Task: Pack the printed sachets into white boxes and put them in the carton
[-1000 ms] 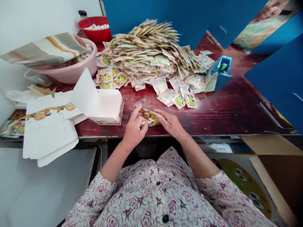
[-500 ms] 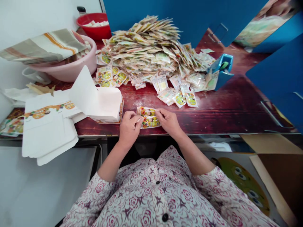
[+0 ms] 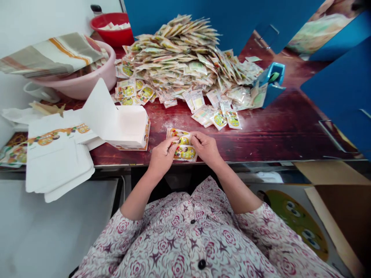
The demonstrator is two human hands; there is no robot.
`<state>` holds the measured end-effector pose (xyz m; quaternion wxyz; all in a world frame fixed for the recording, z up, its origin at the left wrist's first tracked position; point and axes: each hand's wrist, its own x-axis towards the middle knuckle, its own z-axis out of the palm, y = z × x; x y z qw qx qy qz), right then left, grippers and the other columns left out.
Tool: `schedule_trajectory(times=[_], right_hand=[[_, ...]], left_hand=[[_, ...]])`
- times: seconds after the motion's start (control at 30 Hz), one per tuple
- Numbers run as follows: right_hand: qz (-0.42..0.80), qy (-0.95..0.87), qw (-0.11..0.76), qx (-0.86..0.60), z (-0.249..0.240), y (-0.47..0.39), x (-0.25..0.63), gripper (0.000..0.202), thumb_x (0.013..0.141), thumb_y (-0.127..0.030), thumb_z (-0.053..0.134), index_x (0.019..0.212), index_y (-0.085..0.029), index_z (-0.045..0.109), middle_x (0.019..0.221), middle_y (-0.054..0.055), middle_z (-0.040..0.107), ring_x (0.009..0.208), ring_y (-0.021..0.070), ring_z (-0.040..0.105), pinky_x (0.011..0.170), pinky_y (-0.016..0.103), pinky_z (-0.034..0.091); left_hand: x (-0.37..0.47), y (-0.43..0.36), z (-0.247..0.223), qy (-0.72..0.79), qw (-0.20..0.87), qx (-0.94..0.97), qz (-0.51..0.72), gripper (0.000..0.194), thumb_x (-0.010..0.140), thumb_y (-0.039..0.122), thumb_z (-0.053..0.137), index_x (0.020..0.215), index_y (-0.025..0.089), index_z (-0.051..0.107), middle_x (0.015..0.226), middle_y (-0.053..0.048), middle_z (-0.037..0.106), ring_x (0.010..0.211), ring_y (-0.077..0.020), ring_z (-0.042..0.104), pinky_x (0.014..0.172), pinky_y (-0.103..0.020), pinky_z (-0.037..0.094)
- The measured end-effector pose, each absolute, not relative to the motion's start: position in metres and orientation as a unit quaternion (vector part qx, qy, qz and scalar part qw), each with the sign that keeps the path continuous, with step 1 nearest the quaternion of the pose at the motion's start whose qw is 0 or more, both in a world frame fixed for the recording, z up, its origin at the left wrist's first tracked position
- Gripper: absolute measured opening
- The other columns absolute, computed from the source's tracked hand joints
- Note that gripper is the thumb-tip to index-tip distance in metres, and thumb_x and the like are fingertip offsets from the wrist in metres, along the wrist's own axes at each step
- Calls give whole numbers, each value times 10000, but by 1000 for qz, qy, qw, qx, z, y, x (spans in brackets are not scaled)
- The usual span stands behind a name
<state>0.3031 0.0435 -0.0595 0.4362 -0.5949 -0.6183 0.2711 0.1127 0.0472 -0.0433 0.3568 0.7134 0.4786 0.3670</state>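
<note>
Printed packets (image 3: 185,150): were at front edge of red table (image 3: 261,139), gripped from both sides. Left hand (image 3: 161,157): fingers clamped on left side. Right hand (image 3: 206,148): fingers clamped on right. White box (image 3: 130,120): stood open, leftward. Packet heap (image 3: 176,61): lay behind.

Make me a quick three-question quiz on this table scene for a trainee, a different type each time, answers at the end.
1. True or false: only the right hand touches the printed sachets; the left hand is away from them.
2. Multiple choice: which stands nearest the left hand?
A) red bowl
B) white box with raised lid
C) blue tape dispenser
3. Fill in the blank: a striped cloth partly covers the ____ basin.

Key:
1. False; both hands hold them.
2. B
3. pink
</note>
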Motion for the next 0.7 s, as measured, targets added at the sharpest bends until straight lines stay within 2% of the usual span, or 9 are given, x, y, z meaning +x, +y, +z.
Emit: schedule_trajectory(times=[0.1, 0.17, 0.27, 0.4, 0.57, 0.7], right_hand=[[294, -612, 443, -585, -55, 41, 304, 343, 935, -410, 480, 975, -172, 724, 902, 44, 739, 820, 186, 661, 791, 288, 506], [317, -608, 443, -578, -50, 39, 305, 369, 955, -449, 474, 941, -169, 714, 878, 40, 722, 818, 180, 647, 786, 285, 501], [366, -625, 421, -546, -42, 37, 309, 393, 966, -497, 484, 954, -175, 708, 899, 38, 713, 835, 172, 636, 779, 282, 497], [418, -664, 382, -488, -41, 39, 314, 301, 874, -442, 646, 1032, -195, 716, 918, 18, 726, 790, 149, 627, 741, 271, 508], [399, -662, 411, -483, -40, 40, 315, 247, 894, -401, 629, 1022, -218, 734, 977, 17, 748, 843, 154, 658, 790, 295, 530], [317, -716, 376, -496, -35, 39, 319, 266, 945, -381, 589, 1119, -238, 730, 1011, 21, 752, 865, 161, 665, 804, 304, 513]], left_hand=[[109, 47, -40, 490, 328, 753, 292, 330, 846, 320, 679, 1160, 228, 640, 1075, -60, 733, 946, -222, 679, 888, -379, 539], [107, 48, -38, 470, 286, 795, 253, 364, 792, 291, 742, 1127, 200, 632, 1110, -88, 706, 1012, -259, 652, 923, -421, 526], [107, 48, -40, 440, 225, 842, 218, 268, 809, 225, 727, 1059, 182, 641, 1097, -107, 678, 1036, -287, 626, 925, -466, 521], [107, 45, -47, 380, 211, 861, 263, 128, 904, 172, 609, 1023, 214, 636, 1024, -59, 679, 998, -230, 638, 890, -407, 549], [107, 41, -53, 357, 182, 838, 369, 295, 945, 157, 566, 1231, 228, 567, 1125, -68, 699, 1040, -210, 661, 953, -404, 549], [107, 48, -54, 383, 220, 823, 356, 476, 919, 156, 592, 1371, 236, 469, 1238, -100, 666, 1127, -229, 653, 989, -411, 547]])
